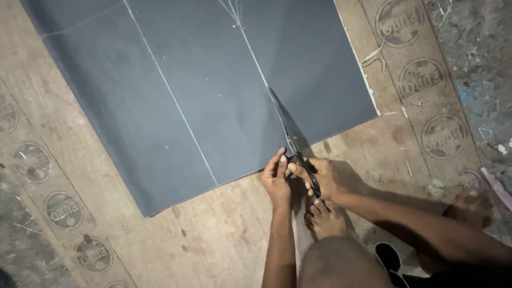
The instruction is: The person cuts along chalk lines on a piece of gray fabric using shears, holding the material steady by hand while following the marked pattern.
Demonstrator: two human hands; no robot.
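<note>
I saw right hand (321,177) closed around black scissors (296,148), blades in dark grey fabric (202,80) along a chalk line (255,60), left hand (276,178) pressing fabric edge flat, nothing gripped, plywood floor (224,240) beneath

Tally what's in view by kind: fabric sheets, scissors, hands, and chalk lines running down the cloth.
Dark grey fabric sheet: 1
Scissors, blades in the cloth along a line: 1
Hands: 2, the left hand at the fabric's edge, the right hand on the scissor handles
Long chalk lines: 2
Total: 6
</note>
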